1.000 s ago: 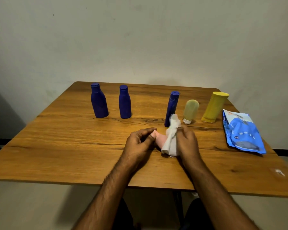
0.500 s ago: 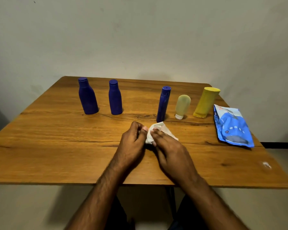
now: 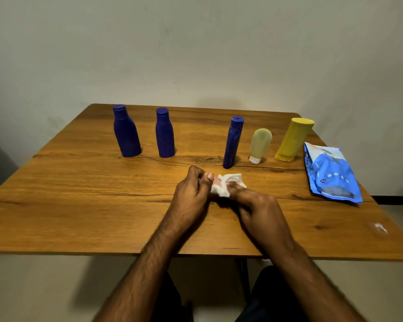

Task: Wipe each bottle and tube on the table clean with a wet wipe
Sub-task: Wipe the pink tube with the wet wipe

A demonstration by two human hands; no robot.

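My left hand [image 3: 192, 189] grips one end of a small pink tube [image 3: 216, 181] low over the middle of the wooden table [image 3: 79, 205]. My right hand [image 3: 257, 202] holds a crumpled white wet wipe [image 3: 227, 185] wrapped round the tube's other end; most of the tube is hidden. Behind stand two dark blue bottles [image 3: 126, 132] [image 3: 164, 133], a slim blue tube [image 3: 233, 141], a pale translucent tube [image 3: 260, 145] on its white cap, and a yellow tube [image 3: 293, 139].
A blue wet-wipe pack [image 3: 330, 171] lies flat near the table's right edge. A small white scrap [image 3: 379, 227] sits at the front right corner. A plain wall stands close behind the table. My knees show under the front edge.
The wipe went from standing upright over the tube to bunched low around it. My right hand turned and slid along the tube toward my left hand. The camera view shifted.
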